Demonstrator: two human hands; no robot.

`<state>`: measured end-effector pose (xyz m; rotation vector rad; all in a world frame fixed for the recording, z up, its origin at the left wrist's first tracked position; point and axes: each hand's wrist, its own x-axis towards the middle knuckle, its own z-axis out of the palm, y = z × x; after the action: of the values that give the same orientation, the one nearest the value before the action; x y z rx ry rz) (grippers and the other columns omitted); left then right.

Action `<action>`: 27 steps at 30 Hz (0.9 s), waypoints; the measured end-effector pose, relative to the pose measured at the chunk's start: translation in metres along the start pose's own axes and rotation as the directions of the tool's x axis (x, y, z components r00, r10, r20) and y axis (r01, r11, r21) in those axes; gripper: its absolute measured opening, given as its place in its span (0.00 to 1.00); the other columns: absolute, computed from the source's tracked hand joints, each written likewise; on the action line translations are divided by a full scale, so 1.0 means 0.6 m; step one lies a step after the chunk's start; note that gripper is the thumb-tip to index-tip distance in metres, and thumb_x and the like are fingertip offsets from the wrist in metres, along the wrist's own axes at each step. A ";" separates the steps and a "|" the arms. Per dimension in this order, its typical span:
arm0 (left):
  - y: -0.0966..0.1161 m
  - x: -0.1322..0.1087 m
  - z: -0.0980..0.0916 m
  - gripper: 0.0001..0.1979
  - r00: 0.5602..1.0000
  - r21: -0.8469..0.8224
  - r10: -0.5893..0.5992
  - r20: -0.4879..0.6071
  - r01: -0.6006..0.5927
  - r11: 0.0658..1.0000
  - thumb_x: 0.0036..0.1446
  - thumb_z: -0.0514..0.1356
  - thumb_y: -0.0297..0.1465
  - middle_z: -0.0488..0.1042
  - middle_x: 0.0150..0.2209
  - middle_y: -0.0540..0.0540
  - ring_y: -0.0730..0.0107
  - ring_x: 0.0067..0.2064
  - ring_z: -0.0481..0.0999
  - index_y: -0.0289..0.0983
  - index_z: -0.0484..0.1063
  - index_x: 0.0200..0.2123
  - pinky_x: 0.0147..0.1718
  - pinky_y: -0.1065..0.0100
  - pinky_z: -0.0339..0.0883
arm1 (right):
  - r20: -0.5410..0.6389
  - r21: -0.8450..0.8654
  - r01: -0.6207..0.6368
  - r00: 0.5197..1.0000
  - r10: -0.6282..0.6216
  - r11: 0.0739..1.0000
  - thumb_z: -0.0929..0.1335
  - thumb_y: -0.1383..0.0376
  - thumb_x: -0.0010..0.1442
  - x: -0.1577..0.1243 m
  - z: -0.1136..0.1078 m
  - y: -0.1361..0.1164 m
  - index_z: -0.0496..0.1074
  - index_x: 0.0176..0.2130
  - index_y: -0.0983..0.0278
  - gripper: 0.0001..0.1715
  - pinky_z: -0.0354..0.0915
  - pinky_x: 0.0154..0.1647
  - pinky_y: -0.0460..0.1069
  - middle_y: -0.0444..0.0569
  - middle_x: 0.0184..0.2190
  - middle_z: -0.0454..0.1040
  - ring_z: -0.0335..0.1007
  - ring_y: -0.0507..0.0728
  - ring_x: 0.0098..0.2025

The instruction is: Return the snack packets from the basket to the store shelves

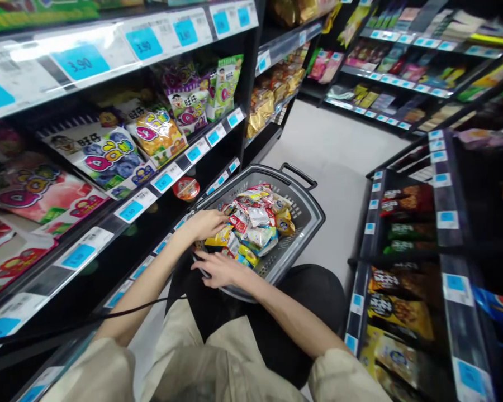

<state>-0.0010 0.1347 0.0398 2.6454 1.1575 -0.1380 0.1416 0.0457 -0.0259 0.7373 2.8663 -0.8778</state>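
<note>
The packets (255,215) lie heaped in the basket (304,212), just right of your left grip (212,223) and beyond your right grip (223,269). Your left grip is bent over the heap's left edge; its fingertips are partly hidden, so I cannot tell whether they pinch a packet. Your right grip sits at the basket's near end, fingers reaching left along the rim; I cannot tell if it is closed on the rim. The basket's far handle (300,173) stands out beyond both grips, on the side away from you. Your black trousers (318,285) are just right of and below your right grip, and a thin black cord (146,306) runs below your left grip. Left of your left grip, the shelf (178,173) holds gummy bags (113,151) behind blue-and-white price tags; a red tub (186,188) shows under its edge, near that grip. Farther ahead of the grips are gold packs (262,111) and the pale floor (331,134). Well right of your right grip, another rack (360,268) carries snack bags (398,312)
</note>
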 end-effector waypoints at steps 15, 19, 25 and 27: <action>0.026 0.212 0.175 0.16 0.953 0.078 0.236 0.191 -0.254 0.964 0.57 0.57 0.19 0.66 0.68 0.29 0.44 0.69 0.65 0.28 0.82 0.44 0.64 0.52 0.66 | 0.238 0.179 0.116 0.958 -0.158 0.977 0.72 0.56 0.66 0.000 -0.061 -0.015 0.75 0.61 0.61 0.26 0.70 0.61 0.54 0.55 0.61 0.76 0.74 0.64 0.62; 0.020 0.214 0.227 0.21 0.957 0.042 0.225 0.182 -0.236 0.971 0.59 0.57 0.21 0.61 0.71 0.28 0.43 0.72 0.60 0.26 0.77 0.55 0.68 0.49 0.60 | 0.412 0.168 0.113 0.894 -0.174 0.979 0.76 0.57 0.63 -0.007 -0.078 -0.012 0.75 0.61 0.63 0.30 0.66 0.65 0.53 0.57 0.66 0.71 0.70 0.65 0.67; -0.004 0.219 0.243 0.26 0.976 -0.080 0.206 0.074 -0.200 0.976 0.62 0.61 0.28 0.65 0.69 0.31 0.50 0.71 0.62 0.26 0.69 0.62 0.70 0.57 0.57 | 0.429 0.248 0.141 0.871 -0.238 0.959 0.78 0.55 0.60 -0.002 -0.085 0.006 0.75 0.64 0.62 0.36 0.69 0.59 0.50 0.58 0.63 0.73 0.73 0.66 0.63; -0.011 0.219 0.237 0.24 0.985 -0.126 0.175 0.004 -0.173 0.977 0.62 0.61 0.29 0.69 0.65 0.31 0.51 0.68 0.66 0.27 0.70 0.60 0.69 0.56 0.59 | 0.412 0.323 0.144 0.869 -0.276 0.935 0.81 0.57 0.56 0.002 -0.088 0.017 0.78 0.60 0.62 0.35 0.69 0.56 0.48 0.55 0.60 0.76 0.75 0.65 0.61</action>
<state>0.0853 0.1949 -0.1228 2.6132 0.8929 -0.0508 0.1499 0.0821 0.0125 0.1821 2.4548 -1.3094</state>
